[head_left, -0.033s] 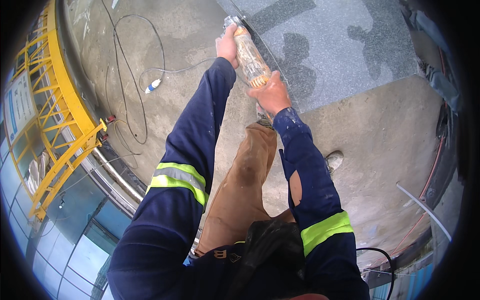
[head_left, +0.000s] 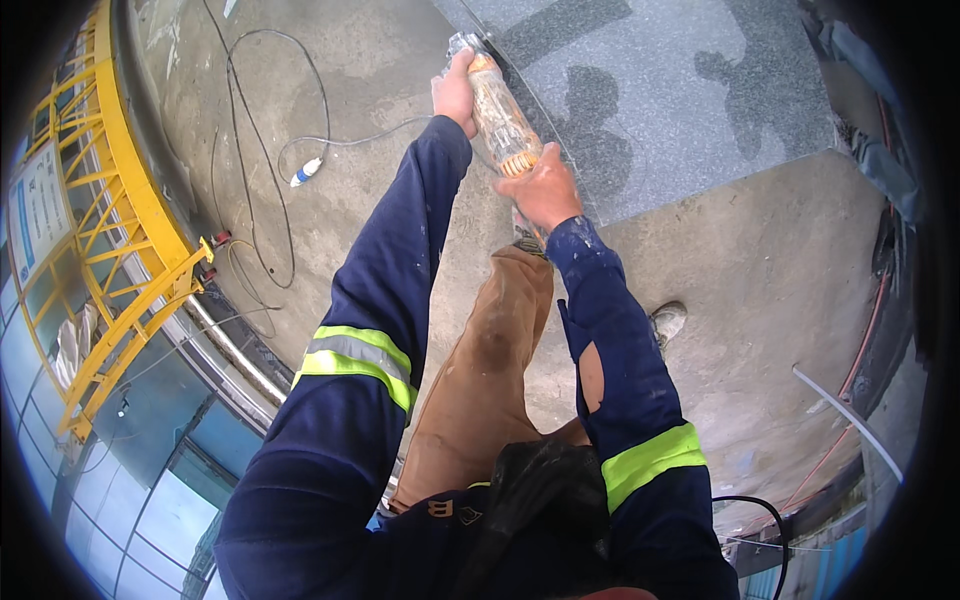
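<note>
A dust-covered angle grinder (head_left: 503, 112) with orange parts lies along the left edge of a grey speckled stone slab (head_left: 690, 120). My left hand (head_left: 456, 95) is closed around its far end, near the head. Round the near end, just behind the orange vented ring, my right hand (head_left: 545, 190) is wrapped. The grinder's head sits by a dark line that runs along the slab's edge. Its disc cannot be made out. Darker patches, some of them shadow-like, mark the slab's surface.
A thin cable (head_left: 232, 95) loops over the concrete floor (head_left: 700, 240) on the left, with a blue-and-white connector (head_left: 307, 172). Yellow metal framework (head_left: 130, 170) stands at the far left, beside glass panels. My shoe (head_left: 668, 322) shows at right; a grey pipe (head_left: 850, 420) lies farther right.
</note>
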